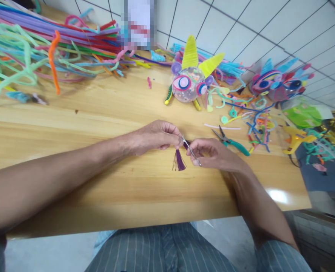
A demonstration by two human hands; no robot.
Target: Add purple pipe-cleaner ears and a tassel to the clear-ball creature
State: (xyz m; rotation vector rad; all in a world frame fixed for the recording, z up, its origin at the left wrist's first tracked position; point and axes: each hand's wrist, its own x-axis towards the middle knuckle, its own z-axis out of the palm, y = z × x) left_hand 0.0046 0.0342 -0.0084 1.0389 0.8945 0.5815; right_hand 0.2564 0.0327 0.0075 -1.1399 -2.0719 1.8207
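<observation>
My left hand [161, 136] pinches the top of a dark purple tassel [179, 161], whose threads fan downward over the wooden table [122, 189]. Close beside it on the right, my right hand [205, 153] grips a thin, silvery metal tool [192, 151] slanting between the hands. The tool's upper tip reaches my left fingertips. A short bit of dark purple material shows behind the tool, between both hands. The exact kind of tool is too small to tell.
Teal-handled pliers [236, 146] lie right of my right hand. Behind stands a decorated clear ball figure [188, 85] with yellow ears. Pipe cleaners [54, 37] heap at the back left. A yellow glue gun [296, 139] sits at the right, near colourful scraps [262, 124].
</observation>
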